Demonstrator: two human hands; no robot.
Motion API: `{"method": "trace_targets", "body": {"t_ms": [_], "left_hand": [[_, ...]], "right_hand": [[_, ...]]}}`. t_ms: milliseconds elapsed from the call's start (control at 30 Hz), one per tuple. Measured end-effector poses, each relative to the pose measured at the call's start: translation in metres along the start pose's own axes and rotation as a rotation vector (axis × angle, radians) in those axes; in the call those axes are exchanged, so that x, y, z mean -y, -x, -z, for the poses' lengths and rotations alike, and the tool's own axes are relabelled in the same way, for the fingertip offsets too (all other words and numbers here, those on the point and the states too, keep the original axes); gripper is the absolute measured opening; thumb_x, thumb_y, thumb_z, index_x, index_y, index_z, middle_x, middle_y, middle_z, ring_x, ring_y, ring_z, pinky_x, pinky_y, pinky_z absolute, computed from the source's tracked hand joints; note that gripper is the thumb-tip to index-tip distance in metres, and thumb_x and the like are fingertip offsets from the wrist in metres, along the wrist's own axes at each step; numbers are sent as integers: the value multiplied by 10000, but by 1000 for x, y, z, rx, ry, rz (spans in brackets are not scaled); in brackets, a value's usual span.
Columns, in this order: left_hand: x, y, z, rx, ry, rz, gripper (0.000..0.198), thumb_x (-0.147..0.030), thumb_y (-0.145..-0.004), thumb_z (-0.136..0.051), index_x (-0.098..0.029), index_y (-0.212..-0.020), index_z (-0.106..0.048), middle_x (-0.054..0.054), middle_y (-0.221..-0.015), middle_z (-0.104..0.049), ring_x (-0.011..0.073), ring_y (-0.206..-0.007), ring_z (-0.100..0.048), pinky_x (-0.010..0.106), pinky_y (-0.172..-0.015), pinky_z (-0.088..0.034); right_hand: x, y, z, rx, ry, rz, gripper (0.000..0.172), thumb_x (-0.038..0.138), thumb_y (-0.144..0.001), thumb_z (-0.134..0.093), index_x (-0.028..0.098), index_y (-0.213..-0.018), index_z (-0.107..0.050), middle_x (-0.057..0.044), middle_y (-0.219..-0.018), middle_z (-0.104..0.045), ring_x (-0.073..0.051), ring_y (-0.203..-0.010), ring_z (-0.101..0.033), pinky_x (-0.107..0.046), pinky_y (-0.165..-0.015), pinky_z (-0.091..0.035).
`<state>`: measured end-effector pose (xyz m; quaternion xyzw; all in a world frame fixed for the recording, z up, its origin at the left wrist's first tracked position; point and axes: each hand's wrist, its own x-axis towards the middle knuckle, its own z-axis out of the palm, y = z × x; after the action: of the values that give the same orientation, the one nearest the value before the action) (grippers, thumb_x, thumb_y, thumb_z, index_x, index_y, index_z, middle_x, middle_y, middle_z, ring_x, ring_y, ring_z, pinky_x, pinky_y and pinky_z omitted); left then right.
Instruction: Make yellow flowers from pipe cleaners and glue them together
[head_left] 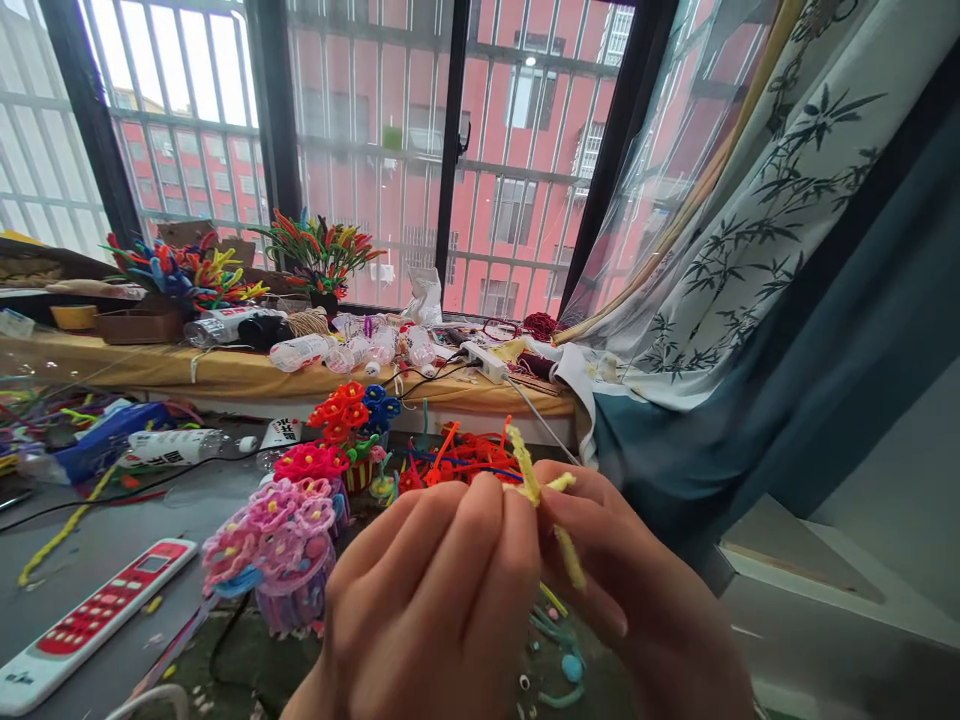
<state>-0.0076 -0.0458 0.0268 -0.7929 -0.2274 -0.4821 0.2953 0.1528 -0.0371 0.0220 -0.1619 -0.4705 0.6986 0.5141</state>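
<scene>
Both hands are raised close to the camera over the work surface. My left hand has its fingers curled together, pinching a yellow pipe cleaner. From the right side, my right hand grips the same pipe cleaner between thumb and fingers. One fuzzy end sticks up, a short piece points right, and another end hangs down in front of the right palm. The knuckles hide the spot where the pieces cross. Just left of my left hand stands a pot of pink pipe-cleaner flowers, with red flowers and blue flowers behind.
A red and white remote control lies on the grey table at left, near a plastic bottle. Red pipe cleaners are heaped beyond my hands. A power strip sits on the cluttered windowsill. A light blue pom-pom lies below my hands.
</scene>
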Motion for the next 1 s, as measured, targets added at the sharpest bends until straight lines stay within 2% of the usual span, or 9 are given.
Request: {"method": "trace_targets", "body": {"t_ms": [67, 167, 300, 400, 500, 633, 800, 900, 1000], "left_hand": [[0, 0, -4, -66, 34, 54, 161, -61, -889, -618, -86, -1044, -656, 70, -917, -749, 158, -829, -666, 249, -789, -524], [0, -4, -12, -97, 260, 429, 160, -44, -833, -636, -176, -920, -661, -21, -827, -727, 88, -681, -647, 177, -685, -526], [-2, -13, -11, 27, 669, 843, 113, -139, -801, -656, -223, -732, -686, -84, -593, -647, 66, -504, -563, 156, -501, -447], [0, -17, -2, 90, 970, 1089, 63, -234, -782, -719, -232, -720, -727, -60, -608, -655, 79, -526, -538, 166, -455, -370], [6, -18, 5, 184, 1136, 1156, 100, -317, -769, -769, -221, -795, -772, -19, -653, -670, 93, -550, -507, 178, -454, -334], [13, -14, 2, 284, 1308, 1196, 243, -391, -811, -742, -169, -715, -760, -11, -589, -586, 97, -547, -464, 187, -487, -350], [17, -7, -12, 258, 1506, 1242, 157, -315, -765, -806, -165, -750, -760, -35, -614, -579, 74, -555, -431, 175, -527, -350], [18, -5, -18, 225, 1638, 1347, 200, -305, -697, -861, -154, -782, -761, -23, -666, -602, 74, -591, -455, 167, -555, -369], [18, -6, -22, 233, 1757, 1431, 238, -313, -676, -878, -122, -714, -741, -12, -652, -577, 68, -588, -458, 160, -569, -397]], "right_hand": [[0, 0, 1, 49, -6, 1, 233, 339, -864, -730, 159, -727, -674, 105, -360, -412, -3, -288, -197, -127, -331, -203], [0, 3, 2, 64, 60, 10, 220, 354, -877, -726, 168, -782, -655, 74, -454, -520, -16, -303, -302, -134, -338, -239], [1, 7, 4, -1, 167, 64, 220, 370, -866, -750, 184, -805, -647, 43, -554, -589, -53, -394, -487, -160, -390, -291], [2, 8, 5, -45, 230, 69, 225, 382, -864, -755, 190, -818, -648, 45, -560, -574, -57, -430, -491, -170, -425, -309], [5, 8, 5, -85, 281, 64, 229, 363, -857, -770, 183, -793, -644, 47, -557, -565, -55, -447, -473, -166, -442, -327], [7, 8, 5, -43, 308, 55, 219, 317, -836, -799, 171, -783, -645, 54, -561, -561, -41, -452, -451, -150, -443, -332], [7, 4, 6, -65, 362, 66, 215, 313, -818, -812, 164, -769, -666, 56, -548, -559, -37, -445, -460, -137, -428, -338], [7, 1, 7, -98, 364, 68, 210, 303, -792, -831, 169, -755, -674, 53, -532, -581, -38, -419, -471, -137, -409, -338], [6, 0, 8, -122, 365, 60, 195, 290, -785, -833, 169, -755, -684, 39, -554, -619, -43, -416, -494, -140, -402, -338]]}}
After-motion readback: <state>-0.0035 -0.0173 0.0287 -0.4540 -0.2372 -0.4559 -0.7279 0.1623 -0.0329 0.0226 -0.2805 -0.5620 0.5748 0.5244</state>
